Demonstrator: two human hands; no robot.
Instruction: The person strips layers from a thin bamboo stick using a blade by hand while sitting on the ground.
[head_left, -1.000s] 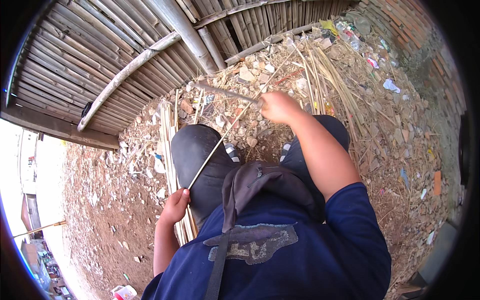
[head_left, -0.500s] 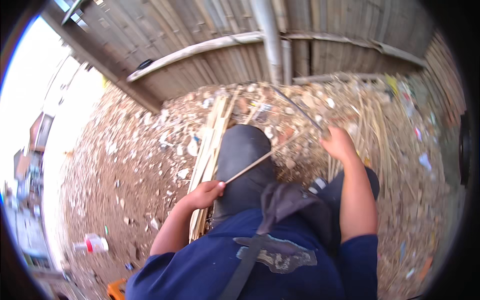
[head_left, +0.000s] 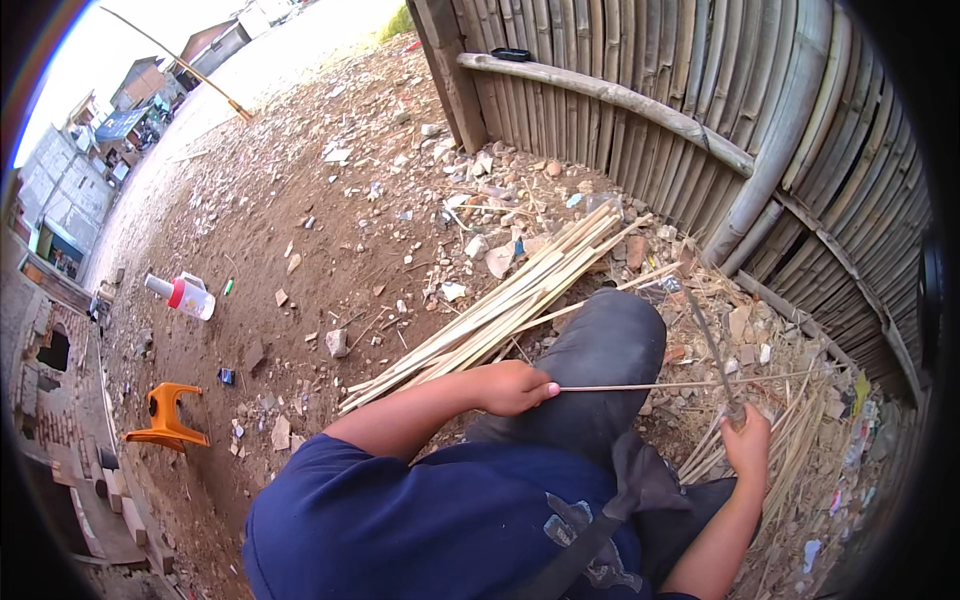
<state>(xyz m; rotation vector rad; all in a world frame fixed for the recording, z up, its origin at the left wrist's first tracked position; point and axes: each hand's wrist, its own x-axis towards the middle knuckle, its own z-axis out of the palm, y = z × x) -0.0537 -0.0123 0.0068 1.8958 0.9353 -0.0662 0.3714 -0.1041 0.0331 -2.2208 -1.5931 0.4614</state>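
A thin bamboo strip (head_left: 620, 387) runs across my raised knee, pinched at its near-left end by my left hand (head_left: 518, 388). My right hand (head_left: 748, 440) grips the handle of a long, narrow, dark-bladed knife (head_left: 712, 345), whose blade points up and away. Near the handle, the blade crosses the strip; whether they touch, I cannot tell. Beyond my left forearm lies a bundle of pale split bamboo strips (head_left: 500, 305) on the ground. More thin strips (head_left: 795, 440) are heaped by my right hand.
A bamboo fence (head_left: 650, 130) with pole rails stands ahead and to the right, a small black object (head_left: 511, 55) resting on its rail. Stones and litter cover the dirt. On the left are an orange plastic stool (head_left: 170, 420) and a white jug with a red band (head_left: 188, 297).
The view has swung left, so the fence and bundle appear farther right and the stool shows whole. Both hands keep their holds; the knife blade now crosses the strip in view.
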